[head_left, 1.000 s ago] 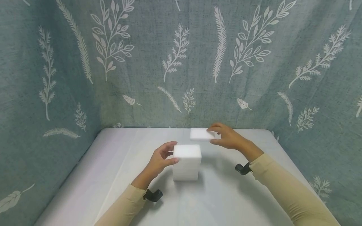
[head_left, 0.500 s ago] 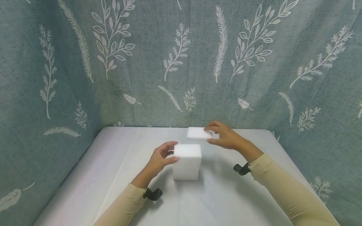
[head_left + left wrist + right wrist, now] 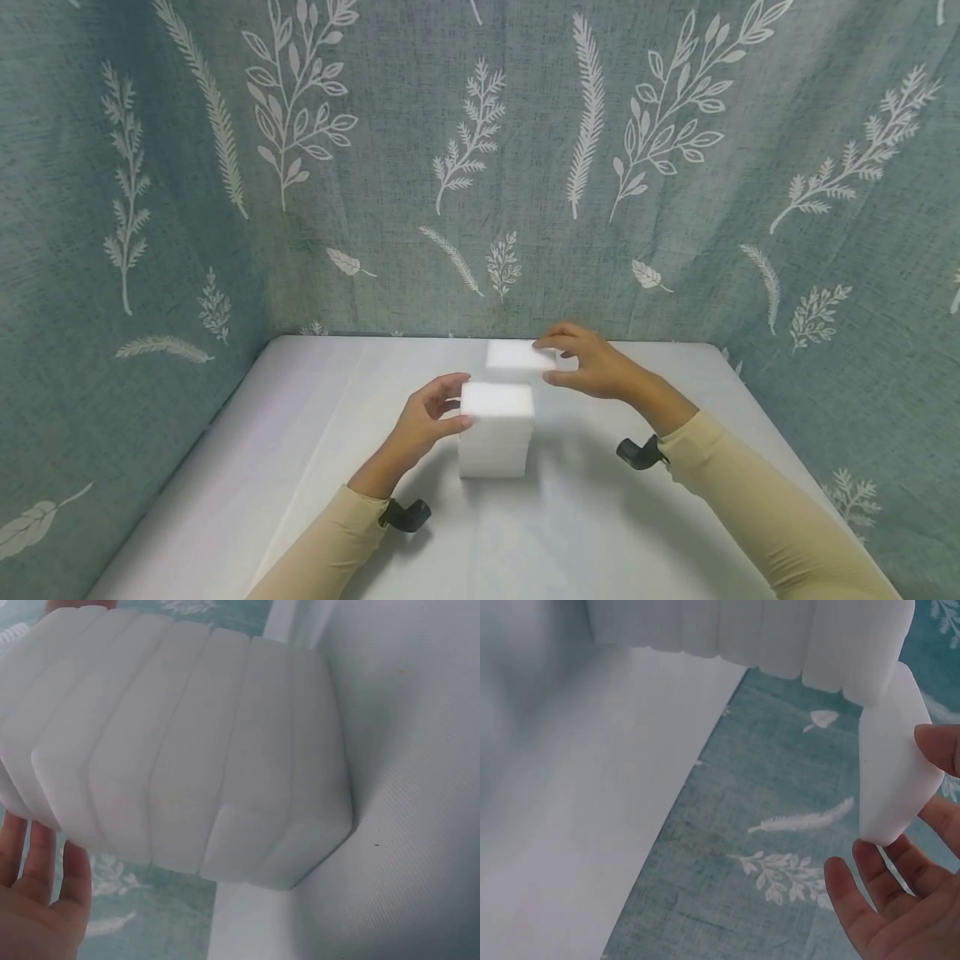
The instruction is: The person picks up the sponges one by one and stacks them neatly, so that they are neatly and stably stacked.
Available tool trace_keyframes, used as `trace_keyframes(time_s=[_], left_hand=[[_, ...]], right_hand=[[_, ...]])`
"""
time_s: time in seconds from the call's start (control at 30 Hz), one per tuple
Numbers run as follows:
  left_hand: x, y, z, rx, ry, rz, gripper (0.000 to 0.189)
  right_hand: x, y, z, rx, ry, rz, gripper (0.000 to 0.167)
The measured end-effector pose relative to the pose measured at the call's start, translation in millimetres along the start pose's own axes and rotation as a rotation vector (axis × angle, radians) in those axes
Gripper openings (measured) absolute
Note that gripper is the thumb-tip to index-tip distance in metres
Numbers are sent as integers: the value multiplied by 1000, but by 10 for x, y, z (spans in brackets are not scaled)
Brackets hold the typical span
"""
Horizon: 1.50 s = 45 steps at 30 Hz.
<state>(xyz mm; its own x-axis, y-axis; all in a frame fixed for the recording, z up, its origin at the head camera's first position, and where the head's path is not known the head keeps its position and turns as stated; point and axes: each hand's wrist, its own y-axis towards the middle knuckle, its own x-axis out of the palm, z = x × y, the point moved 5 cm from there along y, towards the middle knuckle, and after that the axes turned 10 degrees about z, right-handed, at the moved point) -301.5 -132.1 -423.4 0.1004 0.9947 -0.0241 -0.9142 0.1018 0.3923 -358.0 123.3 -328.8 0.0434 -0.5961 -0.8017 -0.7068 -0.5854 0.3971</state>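
A column of several white foam sponge blocks (image 3: 492,450) stands on the table. My left hand (image 3: 422,423) steadies its upper part from the left, thumb at the near side and fingers at the far side. The left wrist view shows the layered blocks (image 3: 187,757) slightly out of line, with fingers (image 3: 75,877) against the upper ones. Behind and above the column, my right hand (image 3: 596,365) pinches one more white sponge block (image 3: 513,357) by its right end. In the right wrist view that sponge (image 3: 892,761) sits between thumb and fingers, close by the column's top.
The white table (image 3: 352,467) spreads around the column. Blue-green cloth with white leaf prints (image 3: 525,167) hangs behind and at both sides. A black wrist device (image 3: 405,517) is strapped to the left wrist, another black device (image 3: 639,452) to the right.
My right hand has shifted a little to the left with the sponge block, which now sits further over the column's far side. The left hand and column stay in place.
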Motion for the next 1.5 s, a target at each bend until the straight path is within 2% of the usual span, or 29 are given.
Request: trace_keyframes(time_s=[0.2,0.47,0.7,1.0,1.2,1.5], left_hand=[[9,5,16,9,-5,-2,61],[21,3,16,5,-12,-9,62],[20,2,9,-13,-13,-4,61],[3,13,7,11,-17,0,58],[5,15,20,24,-59,-5,58],[-7,24,25,21,-28,5,57]], right_hand=[[5,-25,-70,-16,10,-8,45],[31,-58,-106,7,2,-6,45],[59,-91,-145,-29,16,4,44],[76,-112,-251,-53,46,4,44],[95,-130,-311,-49,56,-8,44],[133,-146,-329,-55,52,-18,44]])
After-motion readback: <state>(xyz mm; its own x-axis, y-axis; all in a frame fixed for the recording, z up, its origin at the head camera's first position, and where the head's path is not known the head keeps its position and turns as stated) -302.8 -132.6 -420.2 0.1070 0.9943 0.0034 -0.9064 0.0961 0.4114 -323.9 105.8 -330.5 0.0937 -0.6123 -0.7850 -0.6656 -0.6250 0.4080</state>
